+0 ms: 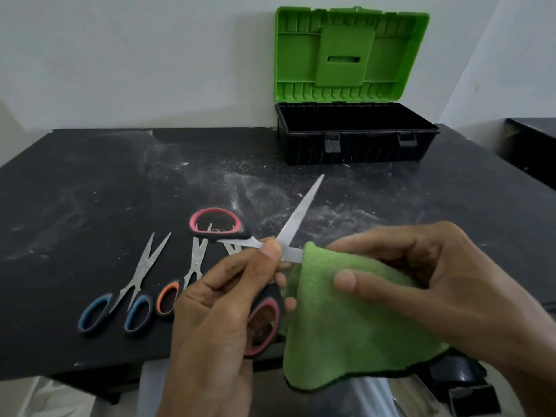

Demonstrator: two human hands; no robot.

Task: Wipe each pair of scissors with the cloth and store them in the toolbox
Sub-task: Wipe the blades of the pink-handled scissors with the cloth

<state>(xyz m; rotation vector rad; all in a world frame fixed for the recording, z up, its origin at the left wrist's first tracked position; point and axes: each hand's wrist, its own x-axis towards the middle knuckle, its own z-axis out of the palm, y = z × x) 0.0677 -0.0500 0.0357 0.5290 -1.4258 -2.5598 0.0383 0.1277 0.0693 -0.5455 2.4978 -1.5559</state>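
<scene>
Toolbox (355, 139) at table (90, 176) back right, scissors (135, 281) lying front left, cloth (346, 326) front right

No legible text, labels, brands or numbers on anything in view

You have a single view, from the camera worn on your head. It faces forward and down across the black table (90, 182). Your left hand (216, 311) and right hand (421, 281) are very near, low in the picture. The toolbox (355, 139) and wall (135, 55) lie farthest, at the top.
</scene>
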